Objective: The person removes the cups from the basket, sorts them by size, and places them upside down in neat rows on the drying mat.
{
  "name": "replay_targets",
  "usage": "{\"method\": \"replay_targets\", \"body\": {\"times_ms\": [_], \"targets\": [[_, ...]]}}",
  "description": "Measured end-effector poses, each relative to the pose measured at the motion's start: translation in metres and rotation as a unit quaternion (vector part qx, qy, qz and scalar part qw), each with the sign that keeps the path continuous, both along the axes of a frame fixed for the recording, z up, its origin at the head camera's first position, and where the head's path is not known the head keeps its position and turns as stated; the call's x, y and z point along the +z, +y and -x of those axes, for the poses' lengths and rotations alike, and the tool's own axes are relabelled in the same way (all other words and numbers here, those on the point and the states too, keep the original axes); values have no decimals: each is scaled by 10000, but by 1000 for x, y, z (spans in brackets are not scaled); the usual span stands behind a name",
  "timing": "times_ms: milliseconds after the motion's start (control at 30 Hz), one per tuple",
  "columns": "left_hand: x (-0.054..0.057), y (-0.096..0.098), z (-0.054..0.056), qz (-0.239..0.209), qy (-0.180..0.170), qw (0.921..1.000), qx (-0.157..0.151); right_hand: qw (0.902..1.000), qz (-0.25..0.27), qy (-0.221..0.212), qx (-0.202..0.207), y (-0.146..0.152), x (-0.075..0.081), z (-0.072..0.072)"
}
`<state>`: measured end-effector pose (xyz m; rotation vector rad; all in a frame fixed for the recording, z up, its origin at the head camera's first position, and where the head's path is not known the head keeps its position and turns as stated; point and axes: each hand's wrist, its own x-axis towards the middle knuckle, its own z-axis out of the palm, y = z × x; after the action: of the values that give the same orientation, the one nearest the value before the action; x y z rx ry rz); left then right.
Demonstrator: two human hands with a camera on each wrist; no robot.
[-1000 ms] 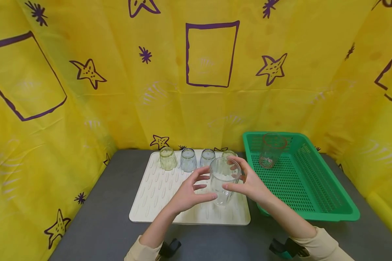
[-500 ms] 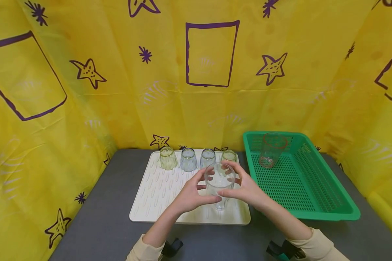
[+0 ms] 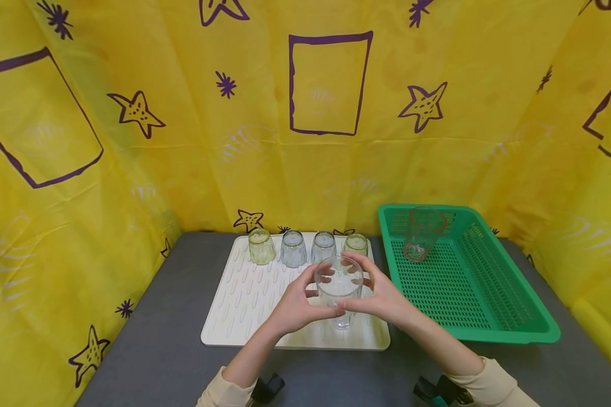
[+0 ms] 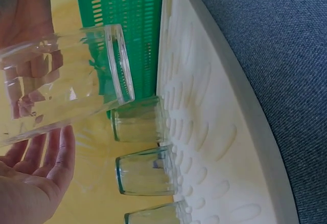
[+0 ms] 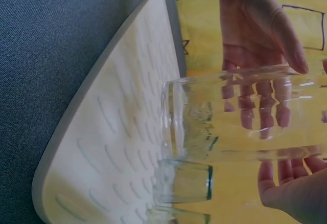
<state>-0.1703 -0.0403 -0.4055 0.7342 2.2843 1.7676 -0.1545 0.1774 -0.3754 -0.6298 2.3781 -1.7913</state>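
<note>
A tall clear drinking glass [image 3: 338, 289] stands upright between both hands over the right part of a white ribbed drying mat [image 3: 249, 308]. My left hand [image 3: 298, 305] holds its left side with curved fingers. From the right, my right hand [image 3: 379, 297] grips it, and the two thumbs nearly meet at the front. In the left wrist view the glass's thick base [image 4: 120, 65] faces the mat; I cannot tell whether they touch. Behind it, several small tumblers stand in a row along the mat's back edge, among them a greenish tumbler [image 3: 261, 247] and a bluish tumbler [image 3: 293, 249].
A green perforated basket [image 3: 519, 294] sits right of the mat, with a tall pink-tinted glass [image 3: 422, 234] standing in its back left corner. The dark grey tabletop [image 3: 153, 333] extends around both. A yellow patterned cloth [image 3: 193, 169] hangs close behind and at the sides.
Both hands have brought the clear glass slightly left and down toward the mat, mostly in the first half second. The rightmost small tumbler shows more fully now.
</note>
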Motion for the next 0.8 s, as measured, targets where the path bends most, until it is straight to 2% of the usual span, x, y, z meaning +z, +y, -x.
{"method": "replay_targets", "body": {"times_ms": [133,233,367,533,667,800], "targets": [[-1,-1,-1,-315,-163,9994,48,10000,28,67,-38,2,-1,-1],[-3,-2,-2,-867,-489,9950,94,9998,50,162,-64,5,-3,-2],[-4,-2,-3,-1729,-823,9814,116,9996,-78,266,-41,9,-9,-4],[-4,-1,-7,-2524,-1182,9603,142,9988,-353,334,-88,9,-14,-8],[-4,1,-10,-2958,-1354,9456,86,9987,-413,234,-182,7,-14,-10],[-4,2,-12,-3151,-1403,9386,-6,9994,-274,-91,-165,5,-13,-12]]}}
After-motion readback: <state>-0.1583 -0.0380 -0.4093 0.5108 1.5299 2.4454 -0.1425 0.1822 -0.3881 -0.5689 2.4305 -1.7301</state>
